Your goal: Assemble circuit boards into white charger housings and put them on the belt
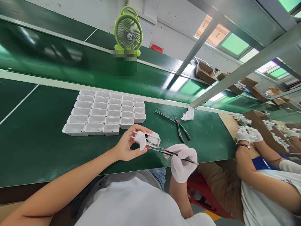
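My bare left hand (129,145) grips a white plug adapter (140,139) whose two metal prongs point left. The adapter's white housing (154,138) is open on its right side, with dark and metal parts showing inside. In a white glove, my right hand (182,160) pinches a pair of metal tweezers (172,153). The tweezers' tips reach the opening of the housing; whether they hold a part there I cannot tell. Behind my left hand stand several white plastic housings (97,119) in rows, open side up.
Pliers (180,130) with green handles, another pair of tweezers (164,116) and a crumpled white cloth (188,113) lie on the green table (207,138). At right, a co-worker's gloved hands (248,134) work beside a cardboard box (261,125). A green fan (128,33) stands at the back.
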The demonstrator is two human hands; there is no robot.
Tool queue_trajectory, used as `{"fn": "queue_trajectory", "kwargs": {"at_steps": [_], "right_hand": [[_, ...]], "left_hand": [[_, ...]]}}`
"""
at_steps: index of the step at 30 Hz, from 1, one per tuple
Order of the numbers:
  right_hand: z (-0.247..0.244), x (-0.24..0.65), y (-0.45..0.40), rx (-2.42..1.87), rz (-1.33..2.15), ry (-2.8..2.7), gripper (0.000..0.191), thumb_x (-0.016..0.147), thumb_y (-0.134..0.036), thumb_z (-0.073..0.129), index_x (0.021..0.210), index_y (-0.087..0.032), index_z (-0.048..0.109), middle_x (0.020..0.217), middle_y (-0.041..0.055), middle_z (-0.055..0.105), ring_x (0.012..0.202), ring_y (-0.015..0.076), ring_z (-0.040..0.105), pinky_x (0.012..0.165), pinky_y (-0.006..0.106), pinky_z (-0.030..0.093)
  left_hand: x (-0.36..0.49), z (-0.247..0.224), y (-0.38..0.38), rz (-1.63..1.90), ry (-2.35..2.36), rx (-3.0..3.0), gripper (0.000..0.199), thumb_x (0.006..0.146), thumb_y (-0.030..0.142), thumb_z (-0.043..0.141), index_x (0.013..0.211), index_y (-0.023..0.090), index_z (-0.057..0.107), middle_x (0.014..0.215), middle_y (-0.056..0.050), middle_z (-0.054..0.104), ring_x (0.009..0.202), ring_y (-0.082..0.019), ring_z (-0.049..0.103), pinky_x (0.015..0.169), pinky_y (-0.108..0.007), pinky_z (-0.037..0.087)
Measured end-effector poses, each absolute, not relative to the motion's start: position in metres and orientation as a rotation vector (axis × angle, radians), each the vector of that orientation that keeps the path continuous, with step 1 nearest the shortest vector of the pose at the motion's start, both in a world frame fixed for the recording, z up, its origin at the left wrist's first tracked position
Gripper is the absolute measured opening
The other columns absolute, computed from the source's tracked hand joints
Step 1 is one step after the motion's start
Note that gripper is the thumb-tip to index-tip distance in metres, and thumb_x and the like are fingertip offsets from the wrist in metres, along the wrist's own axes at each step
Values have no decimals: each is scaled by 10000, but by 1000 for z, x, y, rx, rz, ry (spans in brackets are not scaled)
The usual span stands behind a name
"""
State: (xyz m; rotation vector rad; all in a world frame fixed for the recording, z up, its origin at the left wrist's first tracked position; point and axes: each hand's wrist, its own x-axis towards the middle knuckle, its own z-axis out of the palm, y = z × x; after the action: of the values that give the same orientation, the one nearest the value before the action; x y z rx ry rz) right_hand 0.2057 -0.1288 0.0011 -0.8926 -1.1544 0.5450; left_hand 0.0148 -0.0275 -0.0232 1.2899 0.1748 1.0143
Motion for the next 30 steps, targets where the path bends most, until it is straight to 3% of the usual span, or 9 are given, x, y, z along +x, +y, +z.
{"fn": "queue_trajectory", "kwargs": {"at_steps": [8, 17, 22, 26, 28, 30], "right_hand": [[3, 205, -130, -893, 497, -1135, 208, 890, -167, 670, 864, -233, 475, 879, 9, 685, 642, 182, 715, 464, 301, 613], [6, 201, -130, -960, 442, -1173, 199, 878, -99, 641, 857, -225, 488, 895, 16, 693, 643, 178, 715, 496, 302, 605], [8, 202, -129, -906, 391, -1133, 190, 875, -93, 641, 885, -229, 508, 910, 13, 691, 660, 184, 714, 507, 304, 600], [-11, 215, -113, -1114, 152, -1222, 201, 879, -53, 628, 922, -239, 564, 1031, 33, 670, 847, 188, 713, 719, 364, 632], [-29, 226, -104, -1319, 34, -1487, 209, 895, -44, 585, 965, -239, 609, 1092, 69, 664, 1010, 214, 680, 851, 414, 612], [-45, 237, -97, -1453, 35, -1781, 255, 905, -38, 516, 1018, -231, 640, 1135, 100, 667, 1083, 238, 658, 889, 440, 601]], "left_hand": [[14, -25, -27, 1008, 164, 1293, 416, 849, 201, 757, 1179, 216, 503, 1279, -153, 560, 987, -235, 672, 780, -377, 667], [15, -25, -28, 1017, 264, 1302, 409, 842, 241, 782, 1145, 206, 509, 1266, -162, 590, 1016, -261, 688, 733, -310, 651], [16, -24, -29, 1025, 365, 1288, 412, 834, 249, 804, 1119, 206, 510, 1249, -143, 614, 976, -227, 693, 708, -275, 649], [17, -22, -28, 1015, 432, 1186, 395, 857, 281, 792, 1111, 214, 497, 1257, -108, 618, 786, -162, 724, 731, -324, 677], [18, -21, -27, 1007, 459, 1125, 395, 864, 307, 789, 1099, 213, 486, 1255, -101, 619, 728, -160, 733, 709, -329, 682], [17, -19, -25, 993, 483, 1082, 411, 865, 344, 789, 1088, 210, 471, 1249, -101, 619, 696, -175, 743, 657, -302, 676]]}}
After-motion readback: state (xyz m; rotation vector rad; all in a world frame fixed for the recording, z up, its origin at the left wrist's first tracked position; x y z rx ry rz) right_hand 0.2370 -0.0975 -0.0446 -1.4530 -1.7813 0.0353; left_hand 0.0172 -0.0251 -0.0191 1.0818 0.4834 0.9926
